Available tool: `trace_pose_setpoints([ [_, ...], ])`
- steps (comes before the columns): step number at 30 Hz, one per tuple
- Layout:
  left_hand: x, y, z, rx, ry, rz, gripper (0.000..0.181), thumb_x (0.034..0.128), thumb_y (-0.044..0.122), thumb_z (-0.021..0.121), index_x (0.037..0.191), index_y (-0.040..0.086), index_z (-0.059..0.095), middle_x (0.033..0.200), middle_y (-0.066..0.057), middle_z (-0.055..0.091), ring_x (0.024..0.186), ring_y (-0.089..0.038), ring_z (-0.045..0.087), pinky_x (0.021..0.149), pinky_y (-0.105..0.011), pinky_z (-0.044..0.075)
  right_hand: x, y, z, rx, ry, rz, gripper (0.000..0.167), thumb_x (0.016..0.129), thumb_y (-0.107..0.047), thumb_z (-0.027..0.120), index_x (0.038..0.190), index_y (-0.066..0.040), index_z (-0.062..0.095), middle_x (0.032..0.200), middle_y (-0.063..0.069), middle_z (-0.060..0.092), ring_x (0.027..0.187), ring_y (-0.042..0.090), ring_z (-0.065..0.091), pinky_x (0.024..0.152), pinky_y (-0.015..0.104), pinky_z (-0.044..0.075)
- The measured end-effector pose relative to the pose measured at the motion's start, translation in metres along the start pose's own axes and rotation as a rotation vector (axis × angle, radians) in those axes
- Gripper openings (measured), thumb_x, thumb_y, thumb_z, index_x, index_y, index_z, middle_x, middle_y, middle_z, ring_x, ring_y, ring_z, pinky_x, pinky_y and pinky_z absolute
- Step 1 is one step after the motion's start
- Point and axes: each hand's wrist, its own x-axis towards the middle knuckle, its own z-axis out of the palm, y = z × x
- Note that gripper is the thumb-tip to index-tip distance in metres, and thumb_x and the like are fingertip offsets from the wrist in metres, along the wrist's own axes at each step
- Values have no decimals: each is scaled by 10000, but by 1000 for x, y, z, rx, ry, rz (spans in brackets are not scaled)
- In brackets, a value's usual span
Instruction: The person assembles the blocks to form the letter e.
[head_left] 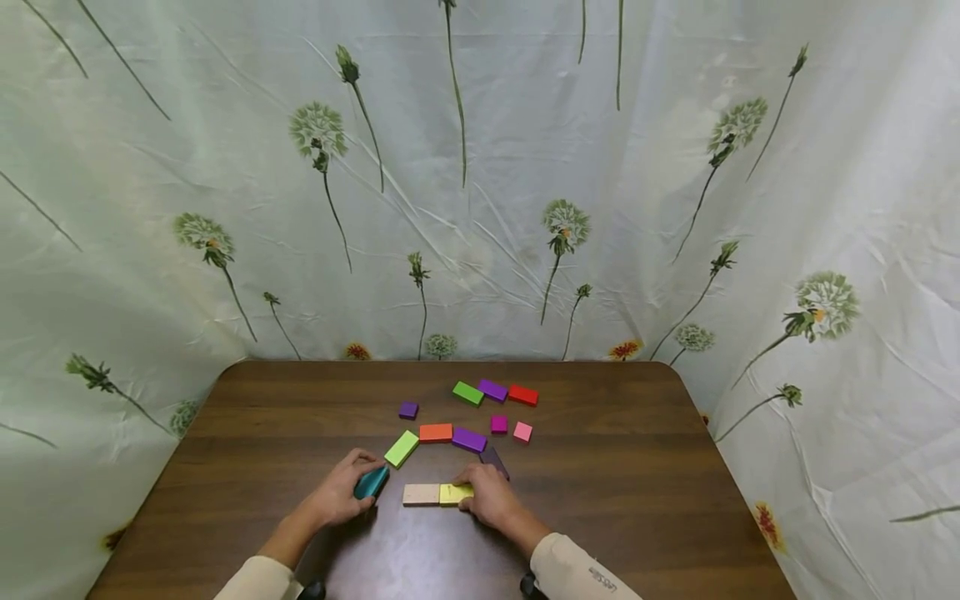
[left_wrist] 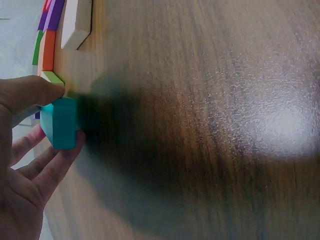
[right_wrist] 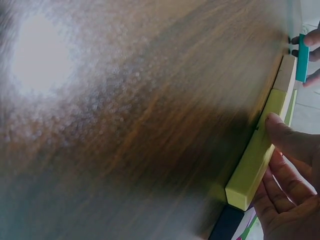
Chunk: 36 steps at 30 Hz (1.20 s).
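Observation:
A teal block (head_left: 371,482) is pinched between the thumb and fingers of my left hand (head_left: 341,490), next to the lower end of a light green block (head_left: 402,448). In the left wrist view the teal block (left_wrist: 64,123) shows its end face, the thumb (left_wrist: 35,94) on one side and fingertips on the other. My right hand (head_left: 492,497) grips a yellow block (head_left: 453,495), whose left end meets a beige block (head_left: 422,495). The right wrist view shows the thumb on the yellow block (right_wrist: 255,150). A dark block (head_left: 494,462) lies just behind the right hand.
Behind the hands, an orange block (head_left: 436,433) and a purple block (head_left: 469,440) continue a curved row. Farther back on the brown table (head_left: 637,500) lie green (head_left: 468,394), purple (head_left: 492,390) and red (head_left: 523,395) blocks, plus small violet (head_left: 408,410), magenta (head_left: 498,424) and pink (head_left: 522,432) ones.

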Motion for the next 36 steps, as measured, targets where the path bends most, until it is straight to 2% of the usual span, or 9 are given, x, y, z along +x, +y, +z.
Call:
trace_pose_setpoints([
  [5, -1, 2, 0, 27, -1, -17, 499, 706, 110, 800, 1167, -4, 646, 1096, -107, 511, 904, -246, 546, 752, -346, 478, 0, -2, 0, -1, -4, 5, 261, 773, -110, 791, 1029, -74, 751, 996, 26, 695, 968, 188, 630, 840, 332, 497],
  [11, -2, 10, 0, 32, -32, -144, 537, 719, 178, 835, 1194, 24, 638, 1137, -80, 511, 907, -232, 545, 771, -414, 489, -1, -2, 0, -2, -6, 7, 268, 773, -114, 791, 1035, -74, 750, 991, 23, 696, 966, 187, 629, 835, 332, 497],
  [13, -2, 9, 0, 23, -43, -158, 570, 710, 208, 845, 1204, 24, 628, 1157, -79, 505, 916, -235, 544, 772, -429, 493, 0, -2, 0, -2, -9, 10, 270, 775, -116, 790, 1039, -73, 748, 993, 23, 694, 966, 186, 628, 834, 334, 498],
  [17, -4, 3, -2, 6, -73, -112, 651, 661, 174, 873, 1231, 16, 600, 1206, -107, 485, 956, -273, 544, 765, -447, 498, 0, -1, 0, 1, -8, 13, 275, 771, -114, 794, 1038, -69, 748, 988, 22, 694, 959, 181, 629, 825, 328, 501],
  [23, -4, -7, -8, 44, -122, 69, 643, 634, -62, 794, 1238, -19, 577, 1255, -164, 491, 1041, -337, 530, 811, -491, 484, -1, -1, 0, -6, 1, 1, 267, 767, -119, 797, 1026, -69, 751, 979, 17, 694, 952, 174, 630, 821, 318, 497],
  [26, -2, -9, -9, 81, -117, 119, 597, 649, -73, 779, 1213, -40, 586, 1229, -170, 532, 1047, -358, 539, 850, -518, 471, -1, -1, 0, -10, 4, 1, 266, 773, -125, 794, 1028, -69, 750, 981, 19, 691, 954, 181, 628, 826, 322, 495],
  [30, 0, -10, -9, 102, -100, 123, 574, 680, 15, 820, 1203, -57, 596, 1207, -184, 566, 1066, -386, 542, 889, -544, 450, 0, -1, 0, -11, 9, 0, 266, 774, -129, 794, 1029, -70, 751, 983, 20, 691, 959, 187, 629, 832, 326, 493],
  [36, 2, -10, -7, 98, -78, 88, 561, 686, 58, 833, 1195, -36, 617, 1201, -154, 555, 1070, -366, 529, 899, -545, 444, -1, -1, 1, 9, -7, 27, 267, 778, -134, 792, 1036, -79, 750, 987, 9, 687, 959, 175, 624, 819, 318, 492],
])
